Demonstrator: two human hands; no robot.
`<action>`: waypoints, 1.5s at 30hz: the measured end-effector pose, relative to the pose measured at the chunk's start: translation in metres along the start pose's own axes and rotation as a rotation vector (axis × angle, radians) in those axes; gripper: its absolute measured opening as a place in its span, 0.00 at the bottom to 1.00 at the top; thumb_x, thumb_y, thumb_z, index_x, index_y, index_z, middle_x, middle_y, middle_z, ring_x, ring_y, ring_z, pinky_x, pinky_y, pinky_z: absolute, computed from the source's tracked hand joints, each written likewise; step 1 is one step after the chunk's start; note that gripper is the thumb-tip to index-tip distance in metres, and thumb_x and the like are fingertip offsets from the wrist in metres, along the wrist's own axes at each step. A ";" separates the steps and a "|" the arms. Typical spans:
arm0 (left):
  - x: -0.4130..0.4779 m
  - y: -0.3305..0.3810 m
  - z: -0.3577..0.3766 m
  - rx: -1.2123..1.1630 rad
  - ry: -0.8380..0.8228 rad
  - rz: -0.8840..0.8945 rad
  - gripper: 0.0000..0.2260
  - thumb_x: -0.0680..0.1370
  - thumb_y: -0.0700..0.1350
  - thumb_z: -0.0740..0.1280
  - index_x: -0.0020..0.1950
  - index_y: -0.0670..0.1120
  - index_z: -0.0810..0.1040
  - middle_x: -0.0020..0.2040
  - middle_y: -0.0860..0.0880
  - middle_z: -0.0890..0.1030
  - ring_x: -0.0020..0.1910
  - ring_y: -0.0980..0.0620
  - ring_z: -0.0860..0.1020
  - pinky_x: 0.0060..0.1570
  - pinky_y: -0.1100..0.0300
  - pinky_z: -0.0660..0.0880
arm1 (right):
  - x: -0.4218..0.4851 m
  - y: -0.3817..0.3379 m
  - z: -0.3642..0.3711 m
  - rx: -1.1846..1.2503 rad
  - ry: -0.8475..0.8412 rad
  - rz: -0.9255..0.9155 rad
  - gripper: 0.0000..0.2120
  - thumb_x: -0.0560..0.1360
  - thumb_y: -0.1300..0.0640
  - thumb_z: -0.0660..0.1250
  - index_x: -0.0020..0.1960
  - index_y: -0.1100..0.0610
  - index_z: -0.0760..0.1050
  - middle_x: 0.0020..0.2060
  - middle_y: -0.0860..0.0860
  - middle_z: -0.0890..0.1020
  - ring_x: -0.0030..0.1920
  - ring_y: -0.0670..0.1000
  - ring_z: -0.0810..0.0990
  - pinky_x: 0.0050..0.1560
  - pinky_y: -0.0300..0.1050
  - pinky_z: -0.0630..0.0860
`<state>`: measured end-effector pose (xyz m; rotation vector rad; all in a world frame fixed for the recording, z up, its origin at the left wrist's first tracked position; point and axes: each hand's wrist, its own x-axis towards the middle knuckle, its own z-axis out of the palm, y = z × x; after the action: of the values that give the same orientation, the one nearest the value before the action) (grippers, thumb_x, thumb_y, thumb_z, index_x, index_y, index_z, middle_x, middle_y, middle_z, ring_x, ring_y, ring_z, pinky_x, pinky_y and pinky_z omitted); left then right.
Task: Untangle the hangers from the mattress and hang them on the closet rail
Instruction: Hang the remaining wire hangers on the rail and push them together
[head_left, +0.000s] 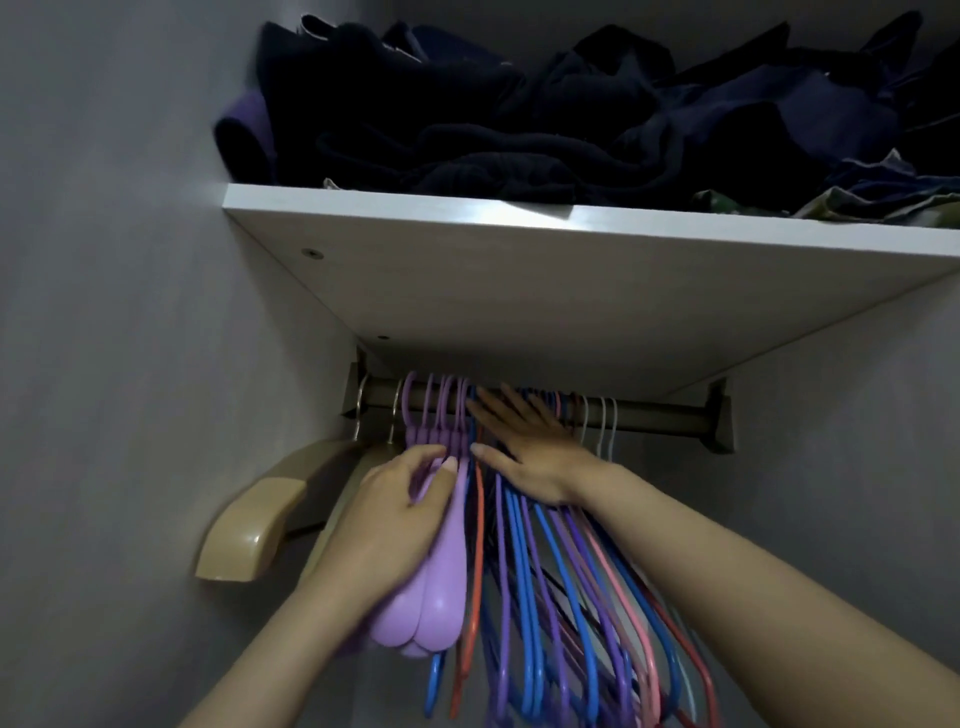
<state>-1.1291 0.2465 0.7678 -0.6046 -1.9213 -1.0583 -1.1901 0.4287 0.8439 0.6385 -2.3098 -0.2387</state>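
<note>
Under the white shelf (571, 291), the closet rail (649, 415) runs left to right across the view, and every hanger in sight already hangs on it, hooks over the bar, bodies dropping down toward the camera. No mattress in frame, so I can't tell whether any are left to fetch.

Left hand (395, 519) sits on the wide lilac hangers (431, 597), fingers curled round their upper shoulders, thumb on the near face, a loose clasp on the bundle. Right hand (524, 447) lies flat, fingers spread, against the thin coloured hangers (545, 597) (blue, purple, pink, orange), fingertips up by the hooks, touching or nearly touching the rail.

Key relation: the two bundles sit side by side, lilac on the left, thin ones on the right, hands just beside each other at the seam between them. Long axis of each hanger runs from the rail toward the camera, so any shift goes sideways along the bar. Left hand is nearer the lilac set, right nearer the thin set.

Two tan wooden hangers (249, 525) hang at the far left, untouched. Judgement: this looks like spacing or tidying, late in the job. Risk: thin hooks crossing when pushed
</note>
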 end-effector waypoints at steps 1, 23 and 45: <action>0.000 0.002 -0.002 -0.026 -0.011 -0.019 0.15 0.78 0.55 0.57 0.62 0.55 0.74 0.56 0.57 0.79 0.55 0.60 0.76 0.54 0.63 0.70 | 0.006 0.003 0.000 -0.008 -0.007 -0.004 0.27 0.80 0.42 0.47 0.76 0.45 0.42 0.76 0.43 0.43 0.76 0.45 0.38 0.74 0.45 0.35; -0.014 0.011 -0.018 -0.284 -0.031 -0.142 0.14 0.77 0.59 0.58 0.58 0.58 0.76 0.54 0.57 0.81 0.54 0.58 0.78 0.60 0.55 0.73 | -0.053 0.002 -0.026 0.600 0.347 0.505 0.42 0.62 0.30 0.66 0.70 0.50 0.63 0.68 0.54 0.71 0.69 0.56 0.69 0.67 0.54 0.68; -0.027 -0.009 -0.024 -0.204 0.022 -0.164 0.14 0.77 0.51 0.62 0.62 0.53 0.74 0.62 0.52 0.77 0.60 0.54 0.74 0.58 0.60 0.69 | -0.075 -0.057 -0.005 1.350 -0.004 0.613 0.37 0.71 0.51 0.71 0.73 0.50 0.55 0.57 0.54 0.80 0.54 0.52 0.81 0.59 0.50 0.77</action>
<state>-1.1105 0.2212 0.7476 -0.5515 -1.8825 -1.3712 -1.1183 0.4179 0.7829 0.4424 -2.2781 1.6849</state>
